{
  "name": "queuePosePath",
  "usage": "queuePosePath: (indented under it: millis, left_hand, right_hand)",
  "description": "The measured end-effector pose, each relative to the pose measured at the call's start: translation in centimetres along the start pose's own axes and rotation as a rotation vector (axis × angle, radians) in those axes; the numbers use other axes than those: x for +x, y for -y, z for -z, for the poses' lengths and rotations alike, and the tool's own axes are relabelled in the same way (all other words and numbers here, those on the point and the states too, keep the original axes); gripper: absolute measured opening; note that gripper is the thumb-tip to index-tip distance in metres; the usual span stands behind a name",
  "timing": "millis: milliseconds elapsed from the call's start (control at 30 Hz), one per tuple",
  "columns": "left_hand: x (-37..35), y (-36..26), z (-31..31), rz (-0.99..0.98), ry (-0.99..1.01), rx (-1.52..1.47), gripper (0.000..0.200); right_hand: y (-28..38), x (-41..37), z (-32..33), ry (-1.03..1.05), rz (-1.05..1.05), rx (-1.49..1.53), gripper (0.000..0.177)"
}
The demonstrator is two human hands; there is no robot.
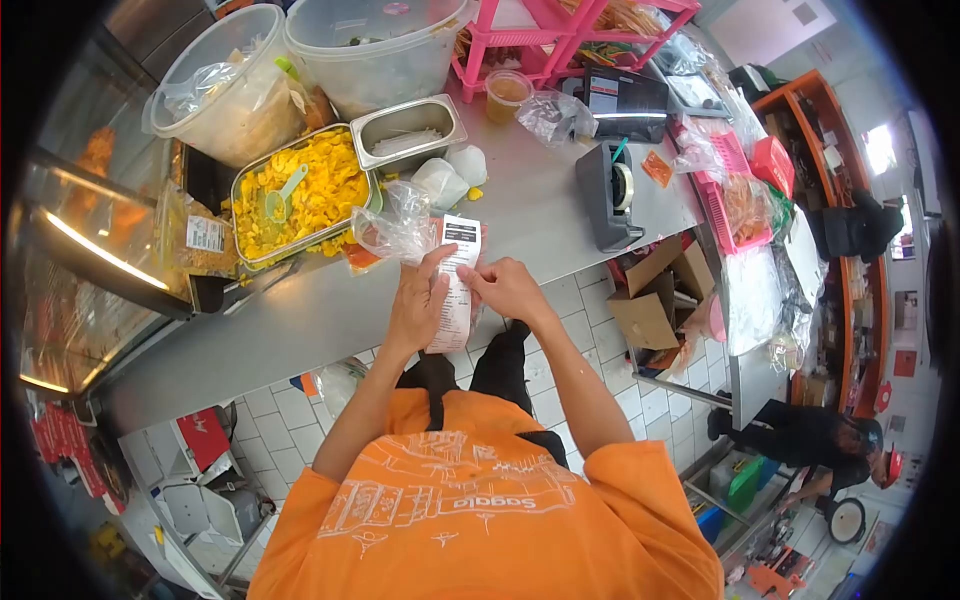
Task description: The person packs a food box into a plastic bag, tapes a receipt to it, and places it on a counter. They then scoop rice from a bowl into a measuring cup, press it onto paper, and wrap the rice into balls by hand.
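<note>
A long printed paper receipt (456,290) hangs over the near edge of the metal counter, between my two hands. My left hand (418,300) lies along its left side, fingers pressed against the paper. From the right, my right hand (500,288) pinches the receipt's edge with thumb and forefinger. Just behind my left hand, a clear plastic bag (398,222) rests on the counter, with something reddish under it. A metal tray of yellow food pieces (325,172) with a green scoop (285,197) sits to the left, beside a small steel container (408,132).
Large plastic tubs (225,85) stand at the back left. A tape dispenser (608,195), a cup (507,95) and pink racks (515,45) are on the counter. An open cardboard box (645,312) is below at right. Another person (820,445) stands at far right.
</note>
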State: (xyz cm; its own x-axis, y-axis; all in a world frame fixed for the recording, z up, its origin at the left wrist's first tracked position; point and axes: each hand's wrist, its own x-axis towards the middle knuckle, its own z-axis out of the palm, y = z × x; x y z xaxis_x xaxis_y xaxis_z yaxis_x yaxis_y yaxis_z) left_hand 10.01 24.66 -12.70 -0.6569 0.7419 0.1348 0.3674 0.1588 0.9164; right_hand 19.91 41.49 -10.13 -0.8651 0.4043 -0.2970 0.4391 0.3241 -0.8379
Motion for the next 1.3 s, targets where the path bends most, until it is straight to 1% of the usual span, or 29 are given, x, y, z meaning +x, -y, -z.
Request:
queuePosePath:
  millis: [67, 100, 167, 200, 267, 300, 333, 367, 400, 433, 500, 533, 600, 633, 700, 733, 800, 833, 900, 933, 967, 1000, 1067, 1133, 1167, 1200, 1233, 1267, 1300]
  left_hand:
    - [0.0, 0.4, 0.1, 0.026, -0.003, -0.071, 0.037]
    - [0.1, 0.4, 0.0, 0.032, -0.004, -0.085, 0.037]
    - [0.0, 0.2, 0.0, 0.04, -0.011, -0.056, 0.037]
    - [0.3, 0.4, 0.0, 0.044, -0.01, -0.06, 0.037]
    - [0.1, 0.8, -0.1, -0.022, -0.03, -0.003, 0.037]
    - [-0.1, 0.8, 0.0, -0.003, -0.026, -0.01, 0.037]
    - [-0.1, 0.5, 0.1, 0.02, -0.016, -0.009, 0.038]
    - [0.0, 0.1, 0.2, 0.039, -0.009, -0.008, 0.038]
    - [0.0, 0.0, 0.2, 0.044, -0.015, -0.023, 0.039]
    - [-0.1, -0.1, 0.1, 0.054, -0.015, -0.027, 0.039]
    - [0.0, -0.1, 0.1, 0.032, -0.031, -0.031, 0.039]
    - [0.1, -0.2, 0.1, 0.037, -0.038, -0.028, 0.039]
    - [0.0, -0.3, 0.2, 0.055, -0.023, -0.03, 0.039]
    - [0.0, -0.2, 0.1, 0.06, -0.017, -0.025, 0.039]
    - [0.0, 0.0, 0.1, 0.041, -0.02, -0.007, 0.039]
    - [0.0, 0.0, 0.1, 0.036, -0.016, -0.003, 0.039]
    - [0.1, 0.2, 0.1, 0.017, -0.031, -0.03, 0.038]
    - [0.2, 0.4, 0.1, 0.011, -0.031, -0.031, 0.038]
    - [0.0, 0.7, 0.0, 0.031, -0.02, -0.046, 0.038]
    - [0.0, 0.6, 0.0, 0.028, -0.014, -0.048, 0.038]
    - [0.0, 0.4, 0.0, 0.025, -0.011, -0.055, 0.038]
    - [0.0, 0.2, 0.1, 0.021, -0.009, -0.06, 0.039]
    - [0.0, 0.5, 0.0, -0.03, -0.028, -0.04, 0.04]
    - [0.4, -0.1, 0.5, -0.1, -0.063, -0.018, 0.041]
    - [0.1, -0.6, 0.9, -0.056, -0.04, 0.052, 0.042]
    - [-0.3, -1.1, 1.4, -0.018, -0.015, 0.12, 0.044]
    - [-0.9, -1.3, 1.8, 0.019, -0.052, 0.123, 0.044]
    - [-1.2, -1.1, 1.9, 0.032, -0.074, 0.106, 0.044]
    - [-1.1, -1.0, 2.2, 0.286, 0.034, 0.422, 0.044]
  right_hand:
    - [-1.3, 0.9, 0.0, 0.153, -0.227, -0.058, 0.053]
    - [-1.7, 1.1, 0.1, 0.156, -0.237, -0.068, 0.053]
    - [-2.8, 0.3, 0.3, 0.216, -0.272, -0.05, 0.044]
    - [-3.1, -0.4, 0.8, 0.217, -0.277, -0.052, 0.044]
    - [-3.7, -2.7, 1.6, -0.159, 0.244, -0.219, 0.029]
    - [-3.2, -3.3, 1.9, -0.145, 0.229, -0.219, 0.029]
    - [-2.1, -3.9, 2.3, -0.1, 0.025, -0.037, 0.023]
    - [-1.4, -4.4, 2.6, -0.06, -0.177, 0.141, 0.021]
    - [-1.4, -4.7, 2.6, -0.036, -0.039, 0.038, 0.034]
    - [-1.2, -4.9, 2.5, -0.029, -0.046, 0.037, 0.034]
    - [-0.3, -4.5, 2.2, 0.017, -0.002, 0.227, 0.059]
    - [0.3, -4.1, 2.0, 0.026, 0.0, 0.227, 0.059]
    - [1.3, -3.1, 1.1, 0.043, 0.12, 0.524, 0.071]
    - [1.7, -2.5, 0.6, 0.044, 0.116, 0.532, 0.071]
    - [2.2, -1.5, -0.3, 0.001, -0.017, 0.33, 0.07]
    - [1.9, -1.3, -0.8, -0.004, -0.014, 0.334, 0.07]
    - [-0.1, -0.8, -2.0, -0.132, -0.088, 0.191, 0.068]
    - [-1.2, -0.5, -2.4, -0.137, -0.085, 0.19, 0.068]
    - [-3.7, -1.1, -3.6, -0.182, -0.272, 0.168, 0.068]
    - [-5.0, -1.6, -4.1, -0.189, -0.274, 0.169, 0.068]
    - [-6.2, -2.5, -4.6, -0.253, -0.256, 0.123, 0.061]
    - [-7.3, -3.5, -5.2, -0.316, -0.235, 0.077, 0.054]
    - [-9.5, -7.5, -4.7, -0.396, -0.129, -0.039, 0.051]
    - [-15.9, -13.0, -4.2, -0.413, -0.089, -0.121, 0.049]
    - [-15.7, -16.7, -3.2, -0.382, -0.258, -0.002, 0.045]
    - [-18.9, -20.8, -2.6, -0.337, -0.405, -0.028, 0.042]
    - [-21.3, -25.3, -1.8, -0.321, -0.434, -0.106, 0.045]
    - [-24.8, -30.5, -1.7, -0.399, -0.497, -0.154, 0.051]
    - [-25.9, -35.2, -1.0, -0.405, -0.766, -0.13, 0.054]
